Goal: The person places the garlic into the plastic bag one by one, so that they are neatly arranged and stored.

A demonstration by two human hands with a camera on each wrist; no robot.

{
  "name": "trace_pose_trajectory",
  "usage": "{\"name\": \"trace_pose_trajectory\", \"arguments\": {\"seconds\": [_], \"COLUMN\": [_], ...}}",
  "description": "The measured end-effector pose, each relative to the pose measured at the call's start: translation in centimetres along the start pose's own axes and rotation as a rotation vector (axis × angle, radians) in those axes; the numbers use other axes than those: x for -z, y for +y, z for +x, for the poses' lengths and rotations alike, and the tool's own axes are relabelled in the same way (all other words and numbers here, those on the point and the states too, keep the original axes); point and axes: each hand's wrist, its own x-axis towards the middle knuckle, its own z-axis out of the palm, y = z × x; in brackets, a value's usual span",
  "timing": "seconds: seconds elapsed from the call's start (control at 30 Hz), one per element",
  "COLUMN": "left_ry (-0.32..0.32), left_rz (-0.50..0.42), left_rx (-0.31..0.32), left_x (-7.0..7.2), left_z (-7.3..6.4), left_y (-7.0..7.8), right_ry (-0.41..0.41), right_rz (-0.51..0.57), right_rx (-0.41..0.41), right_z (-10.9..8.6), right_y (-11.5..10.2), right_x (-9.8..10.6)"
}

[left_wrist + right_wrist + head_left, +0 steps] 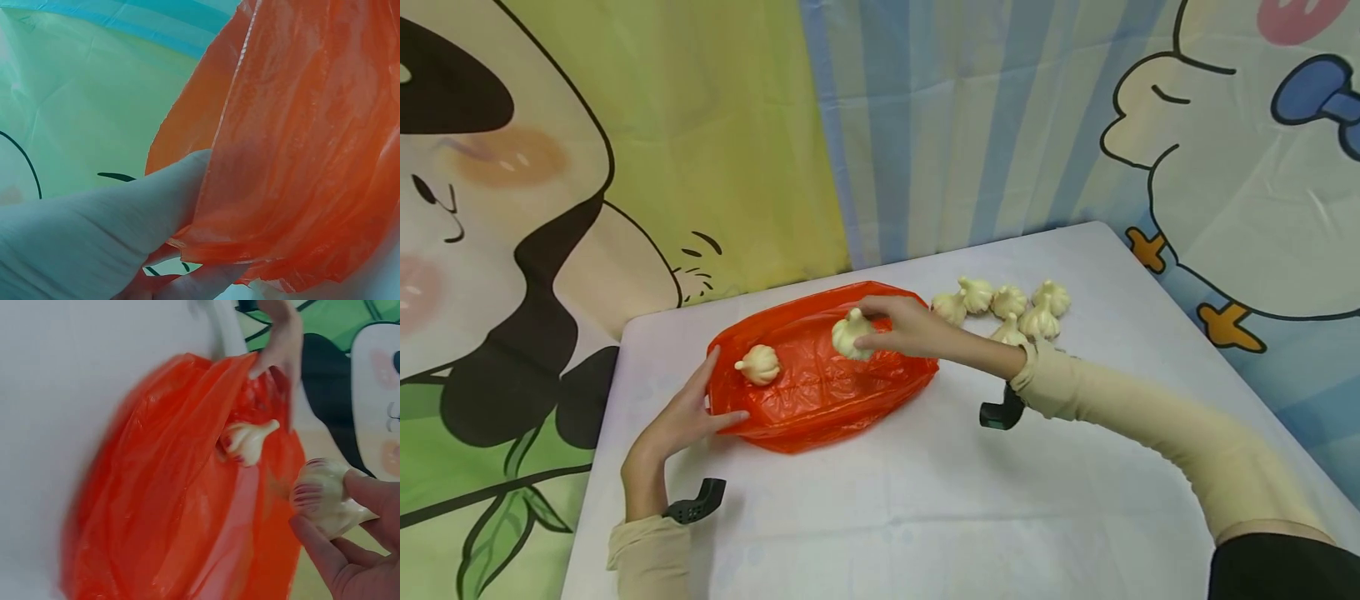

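Observation:
A red plastic bag [820, 421] lies on the table with its mouth spread wide. At its left end my left hand [681, 417] holds the rim, thumb and fingers spread apart; in the left wrist view one digit [169, 187] passes behind the bag's wall. Inside the bag, near that hand, rests one garlic bulb [760, 365]. Over the bag's right part my right hand [910, 329] pinches another garlic bulb [852, 335] between thumb and fingers. Purple streaks mark this held bulb in the right wrist view.
Several more garlic bulbs [1009, 302] sit grouped at the back right of the white-covered table [925, 517], partly behind my right forearm. Cartoon-printed curtains [752, 150] hang along the table's far and side edges. A dark wrist camera [1002, 410] hangs under my right wrist.

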Motion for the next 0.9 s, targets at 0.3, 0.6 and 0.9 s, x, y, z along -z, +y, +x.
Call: {"name": "trace_pose_trajectory", "arguments": {"seconds": [0.3, 0.6, 0.9], "left_ry": [-0.002, -0.009, -0.008], "left_rz": [0.001, 0.008, 0.012], "left_rx": [-0.004, 0.023, 0.016], "left_x": [0.1, 0.1, 0.1], "left_z": [0.0, -0.2, -0.2], "left_y": [0.0, 0.2, 0.3], "right_ry": [-0.163, -0.219, -0.217], "right_rz": [-0.009, -0.194, -0.238], "right_rx": [0.014, -0.008, -0.083], "right_z": [7.7, 12.0, 13.0], "right_y": [-1.3, -0.6, -0.1], "right_x": [-3.6, -7.3, -9.0]}}
